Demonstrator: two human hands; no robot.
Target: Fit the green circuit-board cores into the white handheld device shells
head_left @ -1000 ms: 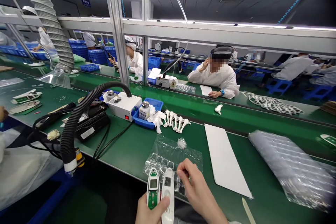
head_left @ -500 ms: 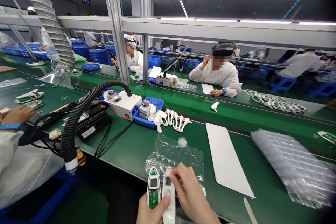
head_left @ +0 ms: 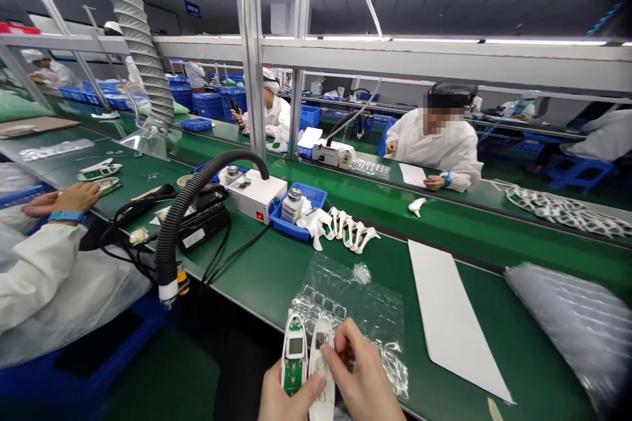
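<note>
My left hand (head_left: 291,398) is closed around two halves of a slim white handheld device, side by side and upright. The left half (head_left: 295,358) shows a green circuit board and a small grey screen. Its mate, a white cover (head_left: 323,395) with a window near the top, lies under my left thumb. My right hand (head_left: 363,371) is closed, with its thumb over the cover's window and its index finger bent beside the edge; anything between those fingertips is hidden. Just beyond my hands, a clear plastic sheet (head_left: 375,306) with small square pieces lies on the green bench.
A blue tray (head_left: 296,230) holds a bottle and white tissue. White curved parts (head_left: 353,230) stand in a row beside it. A white box (head_left: 257,197) with a black hose (head_left: 182,207), a white board (head_left: 454,316) and bubble wrap (head_left: 573,322) surround the bench. Co-workers sit left and opposite.
The view has swung left, so the bench items appear shifted right. My right thumb has moved down onto the cover's window. My left hand keeps both halves.
</note>
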